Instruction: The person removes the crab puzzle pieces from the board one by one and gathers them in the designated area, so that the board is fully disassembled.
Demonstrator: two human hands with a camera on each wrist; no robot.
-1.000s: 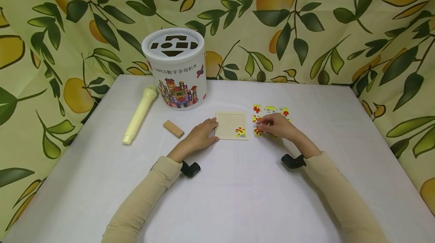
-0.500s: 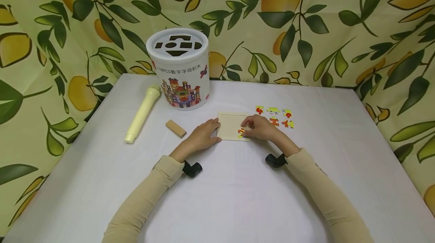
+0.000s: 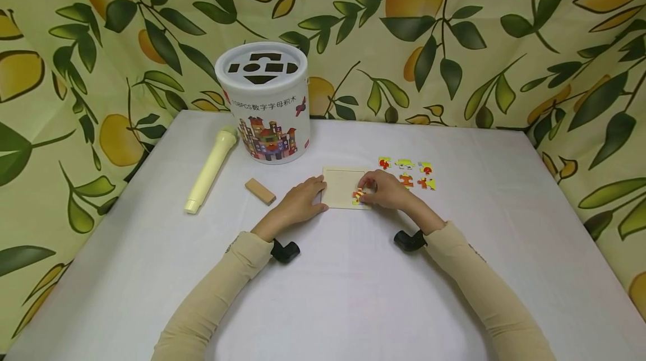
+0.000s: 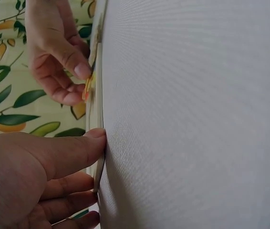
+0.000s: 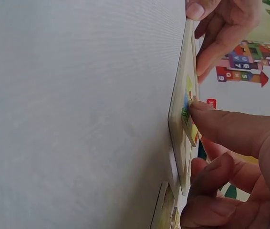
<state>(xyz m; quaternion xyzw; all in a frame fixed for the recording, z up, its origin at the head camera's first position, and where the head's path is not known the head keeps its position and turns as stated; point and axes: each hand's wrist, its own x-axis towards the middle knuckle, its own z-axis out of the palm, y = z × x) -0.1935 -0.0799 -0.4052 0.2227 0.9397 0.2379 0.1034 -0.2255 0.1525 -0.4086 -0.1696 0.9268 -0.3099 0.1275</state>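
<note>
A pale wooden puzzle tray (image 3: pixel 337 188) with a raised rim lies flat on the table. My left hand (image 3: pixel 301 200) holds its left side, the thumb at the near corner and the fingers farther up the edge. My right hand (image 3: pixel 387 189) is over the tray's right side, pinching a red, yellow and blue puzzle piece (image 5: pixel 187 112) between thumb and finger. The right wrist view shows this piece tilted against the tray's surface. Just right of the tray lie several loose puzzle pieces (image 3: pixel 406 180); my right hand hides some of that area.
A white block bucket (image 3: pixel 270 109) with a shape-slot lid stands at the back left. Beside it lies a cream toy microphone (image 3: pixel 210 170). A small wooden block (image 3: pixel 260 191) rests left of my left hand. Patterned cloth (image 3: pixel 454 41) hangs behind the white table (image 3: pixel 348 288).
My right hand has moved left from the loose pieces to the tray's right part and stays there, fingers at a piece. The left hand keeps its place on the tray.
</note>
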